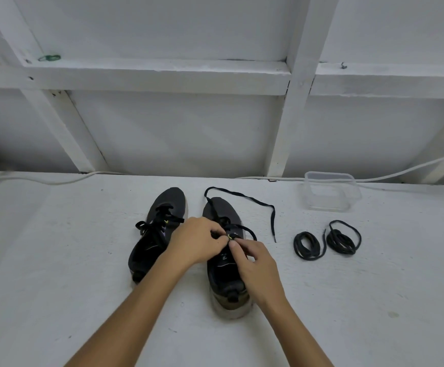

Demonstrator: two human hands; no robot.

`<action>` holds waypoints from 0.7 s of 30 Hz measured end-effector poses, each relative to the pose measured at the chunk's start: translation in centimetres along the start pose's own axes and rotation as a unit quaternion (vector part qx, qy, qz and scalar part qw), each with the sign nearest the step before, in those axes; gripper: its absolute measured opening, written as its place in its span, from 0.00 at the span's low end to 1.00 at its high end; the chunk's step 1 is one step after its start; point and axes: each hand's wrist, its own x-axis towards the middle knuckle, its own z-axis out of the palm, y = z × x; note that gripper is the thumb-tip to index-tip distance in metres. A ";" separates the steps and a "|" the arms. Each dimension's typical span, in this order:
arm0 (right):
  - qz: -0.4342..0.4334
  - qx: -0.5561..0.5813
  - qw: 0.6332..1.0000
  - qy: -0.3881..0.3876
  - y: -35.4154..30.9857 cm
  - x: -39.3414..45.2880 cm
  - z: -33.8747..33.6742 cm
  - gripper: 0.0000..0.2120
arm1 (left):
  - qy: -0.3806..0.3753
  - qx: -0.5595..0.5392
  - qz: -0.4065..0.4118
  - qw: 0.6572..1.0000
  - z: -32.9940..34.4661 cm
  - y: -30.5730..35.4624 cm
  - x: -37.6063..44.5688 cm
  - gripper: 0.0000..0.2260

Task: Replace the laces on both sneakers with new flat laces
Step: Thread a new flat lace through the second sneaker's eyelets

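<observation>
**Mia:** What is closest to us?

**Ben:** Two bare arms come up from 6 o'clock. The left hand (197, 241) and the right hand (252, 263) meet over the right sneaker (224, 274). Both hands have curled fingers. They pinch the black lace (244, 198) at the eyelets, near the tongue. I cannot see just how much lace is between the fingers.

**Mia:** Which way does that shoe point?

**Ben:** Its heel is near us, at 6 o'clock. Its toe points away, to 12 o'clock. So its long side runs near to far. The left sneaker (154, 234) lies just beside it at 9 o'clock. It tips a little, toe toward 1 o'clock. It looks laced and tied in a bow.

**Mia:** How will the lace feel?

**Ben:** I think it is soft, light and floppy. It will bend any way you push it. The best place to hold it is the stiff tip, so it goes through the hole. The shoe is light too and may slide, so one hand should hold it down.

**Mia:** Where does the loose part go?

**Ben:** It loops past the toe, then runs to 2 o'clock and drops back, its tip lying on the white table (56, 247).

**Mia:** And farther out?

**Ben:** At 3 o'clock lie two coiled laces (326, 242), side by side. Beyond them, at 2 o'clock, sits a clear plastic box (330, 192). Farthest is a white wall (162, 128) with white beams.
</observation>
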 end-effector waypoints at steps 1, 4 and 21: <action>0.002 0.000 1.000 0.001 0.0 0.0 0.0 0.09 | -0.007 0.011 -0.011 1.000 -0.1 0.2 0.2 0.11; 0.006 0.003 1.000 0.002 0.1 0.0 0.0 0.09 | -0.023 0.037 -0.032 0.999 -0.1 0.9 0.7 0.13; 0.010 -0.058 0.998 0.008 -0.1 -0.2 0.0 0.13 | -0.090 -0.580 0.063 0.807 -5.5 -2.4 -1.9 0.06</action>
